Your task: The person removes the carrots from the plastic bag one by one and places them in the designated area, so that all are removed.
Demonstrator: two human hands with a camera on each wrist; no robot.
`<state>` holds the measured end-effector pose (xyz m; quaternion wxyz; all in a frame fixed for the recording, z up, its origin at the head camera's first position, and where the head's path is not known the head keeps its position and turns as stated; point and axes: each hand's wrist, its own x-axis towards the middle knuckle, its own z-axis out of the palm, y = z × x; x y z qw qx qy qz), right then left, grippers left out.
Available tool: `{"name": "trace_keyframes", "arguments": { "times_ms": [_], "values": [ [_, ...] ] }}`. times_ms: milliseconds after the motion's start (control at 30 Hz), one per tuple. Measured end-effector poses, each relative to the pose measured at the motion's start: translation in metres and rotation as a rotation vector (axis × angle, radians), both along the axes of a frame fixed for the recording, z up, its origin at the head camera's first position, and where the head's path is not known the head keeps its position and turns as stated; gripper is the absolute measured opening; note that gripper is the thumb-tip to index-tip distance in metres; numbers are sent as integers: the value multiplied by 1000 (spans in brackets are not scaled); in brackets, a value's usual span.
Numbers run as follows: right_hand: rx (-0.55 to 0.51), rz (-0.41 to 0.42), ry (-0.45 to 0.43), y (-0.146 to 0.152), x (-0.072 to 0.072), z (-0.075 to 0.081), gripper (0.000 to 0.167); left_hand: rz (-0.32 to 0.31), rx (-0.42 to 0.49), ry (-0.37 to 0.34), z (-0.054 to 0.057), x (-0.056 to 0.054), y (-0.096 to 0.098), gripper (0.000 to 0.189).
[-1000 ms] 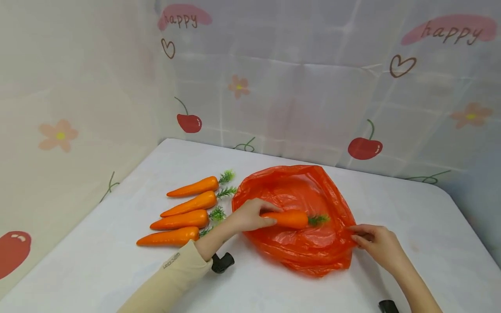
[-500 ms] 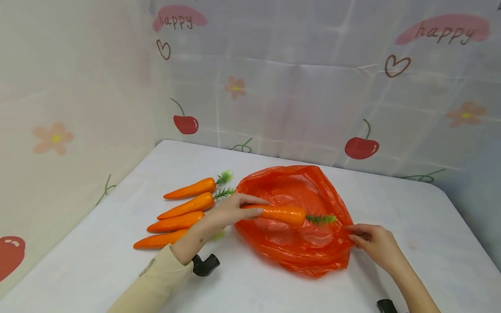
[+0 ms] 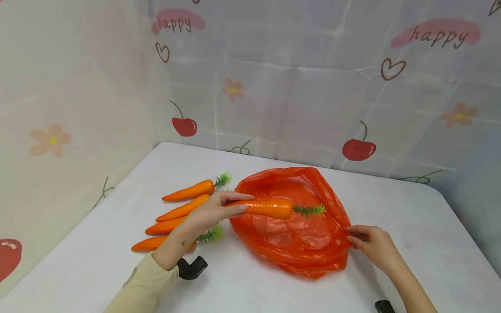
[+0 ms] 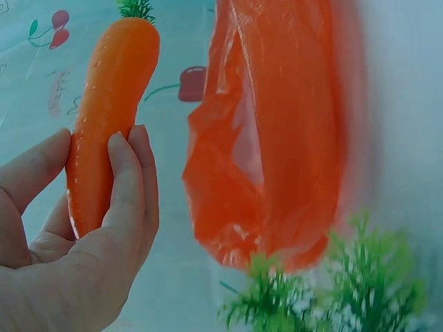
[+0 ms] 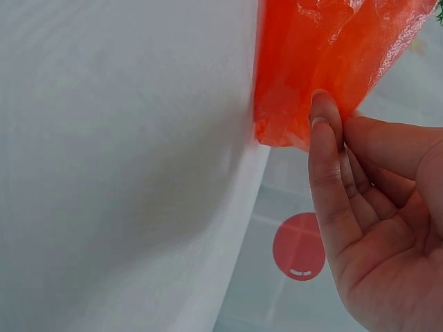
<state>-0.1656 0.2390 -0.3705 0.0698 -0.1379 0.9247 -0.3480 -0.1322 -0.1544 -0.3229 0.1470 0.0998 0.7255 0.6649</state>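
My left hand grips a toy-like orange carrot by its narrow end, the green leafy top pointing right. It is held above the mouth of a red plastic bag, which lies spread wide on the table. In the left wrist view the thumb and fingers wrap round the lower part of the carrot. My right hand pinches the bag's right edge between thumb and fingers, as the right wrist view shows on the bag.
Several other carrots lie in a row left of the bag, partly covered by my left arm. A black curved piece is at my left wrist, another black piece near my right forearm. A patterned curtain hangs behind the white table.
My left hand has drawn back to the left with the carrot, which has risen from inside the bag's opening. The right hand keeps its pinch on the bag, nearly still. The view has shifted slightly.
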Motion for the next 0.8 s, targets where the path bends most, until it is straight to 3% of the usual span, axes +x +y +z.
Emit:
{"name": "trace_keyframes", "arguments": {
  "times_ms": [233,467,700,800],
  "values": [
    [-8,20,24,1,1,0,23,104,-22,-1,10,5,-33,43],
    [-7,12,17,1,1,-1,24,177,18,-42,18,12,-69,48],
    [0,6,5,1,-2,-2,25,220,-4,5,20,10,-106,51],
    [8,6,8,2,-2,-1,24,227,56,-8,19,5,-121,46]
  ]
}}
